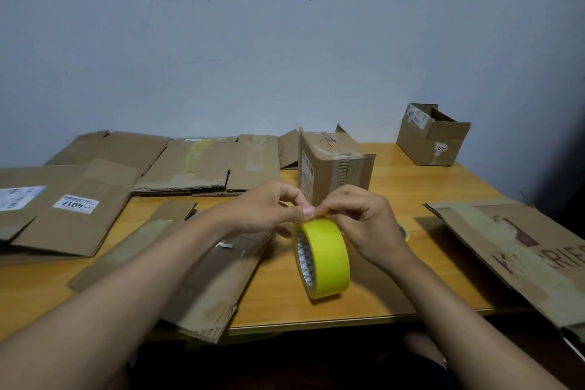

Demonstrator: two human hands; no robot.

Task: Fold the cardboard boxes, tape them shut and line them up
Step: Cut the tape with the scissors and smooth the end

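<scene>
A yellow tape roll (326, 260) is held on edge just above the wooden table (395, 288), near the front. My left hand (269, 209) and my right hand (364, 218) meet at the top of the roll, fingertips pinching at its upper rim. A folded cardboard box (335, 168) stands upright just behind my hands, old tape across its side. A second box (432, 136) lies at the back right with its flaps open. A flattened box (202, 275) lies under my left forearm.
Several flattened boxes cover the left and back of the table, one with white labels (63, 209). A large printed cardboard sheet (519, 260) overhangs the right edge. Part of another tape roll (405, 231) shows behind my right hand. A grey wall rises behind.
</scene>
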